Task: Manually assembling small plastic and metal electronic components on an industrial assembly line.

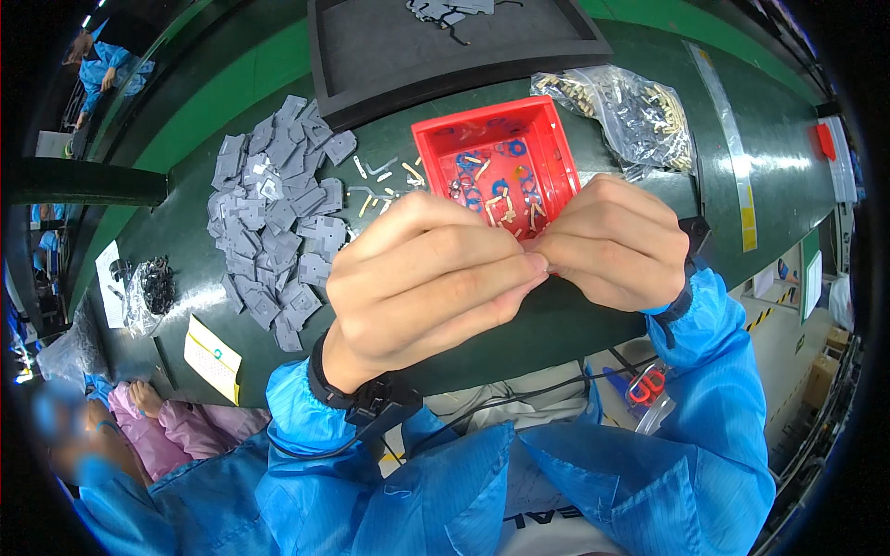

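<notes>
Red bin (556,148) on a green desk (769,195), its near side just beyond and partly behind the left hand (426,278) and right hand (616,239). Left hand bare, back turned up, fingers drawn together and pointing rightward; right hand also bare, fingers curled together, tips meeting those of the left. Likely pinching something tiny; cannot tell what, or even for certain whether anything at all.

Step in hand, by the look of it: close fingertip work on one small part at the bin's near edge. Next move probably calling for a steady hold on one side, fine adjustment on the other, and care against dropping the piece.

Inside the bin, brass-coloured strips (501,204) scattered among blue rings (515,147). To its left, loose metal pieces (413,171) on the desk; farther left, a large heap of overlapping grey plates (278,213). Behind, a black tray (389,65), cut off at the upper edge. To the right, a clear bag (640,116) of brass-coloured parts. At lower left, a co-worker's pink sleeves (153,422).

Hidden: the pinch point itself and the bin's near wall. Hard to make out: exact shapes in the bin, and in the bag through glare and crinkled plastic.
</notes>
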The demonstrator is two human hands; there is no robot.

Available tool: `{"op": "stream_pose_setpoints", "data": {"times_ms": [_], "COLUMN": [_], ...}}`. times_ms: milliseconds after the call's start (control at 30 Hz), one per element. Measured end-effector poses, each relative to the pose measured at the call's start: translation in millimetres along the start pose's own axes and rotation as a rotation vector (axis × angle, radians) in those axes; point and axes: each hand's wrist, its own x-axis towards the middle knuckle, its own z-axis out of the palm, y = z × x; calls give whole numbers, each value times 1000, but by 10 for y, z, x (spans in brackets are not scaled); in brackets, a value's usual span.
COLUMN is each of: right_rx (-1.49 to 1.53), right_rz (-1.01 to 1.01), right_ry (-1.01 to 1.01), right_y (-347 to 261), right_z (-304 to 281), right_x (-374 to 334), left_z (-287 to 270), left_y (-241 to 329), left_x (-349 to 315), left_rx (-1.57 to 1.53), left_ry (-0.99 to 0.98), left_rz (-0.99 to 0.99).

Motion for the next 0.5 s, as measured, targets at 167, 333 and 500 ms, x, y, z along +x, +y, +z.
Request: {"op": "stream_pose_setpoints", "data": {"times_ms": [167, 333, 500], "right_rx": [28, 61, 63], "right_rz": [18, 107, 66], "right_ry": [4, 22, 22], "right_y": [-19, -3, 0], "right_z": [-13, -108, -108], "right_x": [20, 13, 10], "left_z": [-26, -15, -70], "left_y": [11, 26, -4], "left_x": [3, -13, 6], "left_rx": [-51, -117, -104], "left_ry": [-10, 47, 58], "left_rz": [-7, -167, -128]}}
